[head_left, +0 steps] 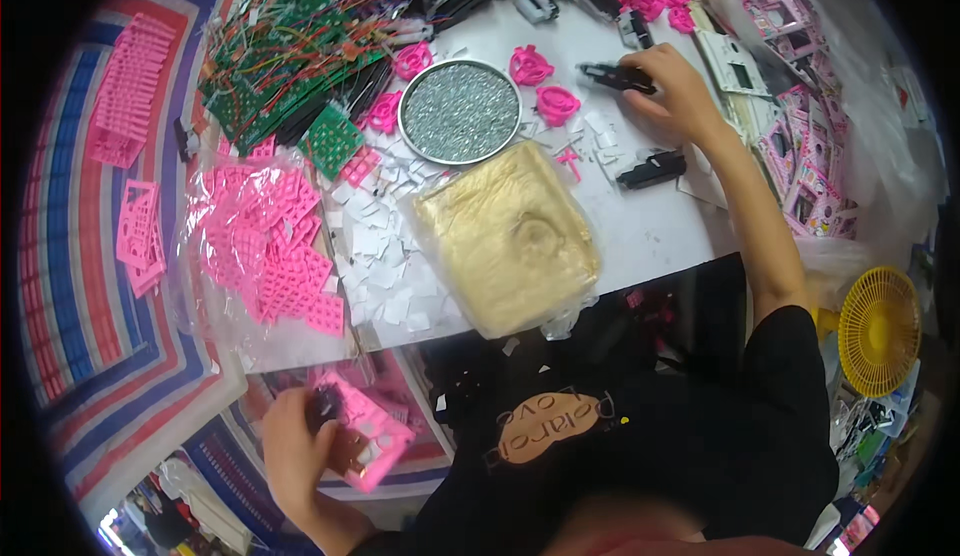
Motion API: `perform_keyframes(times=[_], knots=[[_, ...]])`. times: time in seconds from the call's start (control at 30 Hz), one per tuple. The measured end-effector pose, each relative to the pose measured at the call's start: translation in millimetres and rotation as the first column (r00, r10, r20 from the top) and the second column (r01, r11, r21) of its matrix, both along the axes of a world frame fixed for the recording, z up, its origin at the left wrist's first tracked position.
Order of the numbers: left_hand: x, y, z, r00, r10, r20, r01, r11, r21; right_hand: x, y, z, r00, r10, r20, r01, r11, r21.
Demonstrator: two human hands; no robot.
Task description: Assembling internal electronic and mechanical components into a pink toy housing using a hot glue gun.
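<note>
My left hand (292,448), low at the left below the table edge, is closed on a pink plastic casing (372,436). A dark piece (323,408) sits at the casing's upper end, beside my fingers. Over the table's right side, my right hand (672,91) grips one end of a small black plastic part (612,78) between thumb and fingers. A similar black part (652,169) lies on the white table just below that hand. Pink round plastic pieces (557,105) are to its left.
A round tin of small metal screws (460,111) stands mid-table, above a yellowish plastic-wrapped block (505,241). Green circuit boards with wires (290,56) pile up at the back left. A bag of pink keypads (265,226) lies left; printed pink panels (810,156) lie right, near a yellow basket (880,331).
</note>
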State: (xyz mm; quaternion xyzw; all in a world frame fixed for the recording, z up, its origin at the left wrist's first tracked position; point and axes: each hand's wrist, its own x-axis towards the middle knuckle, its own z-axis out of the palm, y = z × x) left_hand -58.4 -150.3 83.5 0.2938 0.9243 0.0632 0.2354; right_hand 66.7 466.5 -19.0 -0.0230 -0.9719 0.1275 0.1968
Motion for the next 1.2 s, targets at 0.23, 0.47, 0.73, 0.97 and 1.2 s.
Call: perform_keyframes(times=[0.23,0.47,0.73,0.97,1.2], knots=[[26,105,-41,0.966,-0.254,-0.050,0.252,0.877,0.410,5,-100,42,1.000,0.017,0.022,-0.013,0.985,-0.171],[30,181,-51,0.876,-0.448,-0.177,0.445,0.611,0.654,15,-8,16,0.966,-0.126,0.227,0.139,0.989,-0.042],[22,224,-46,0.853,-0.464,-0.239,0.485,0.534,0.693,-59,129,-10,0.689,-0.715,0.120,0.704,0.699,0.126],[25,217,-63,0.902,-0.428,-0.060,0.319,0.564,0.762,-18,73,17,0.850,-0.520,0.085,0.489,0.717,-0.496],[46,267,-67,0.502,-0.333,0.798,-0.483,0.658,0.578,20,-118,27,0.994,-0.107,0.021,0.037,0.156,-0.987]])
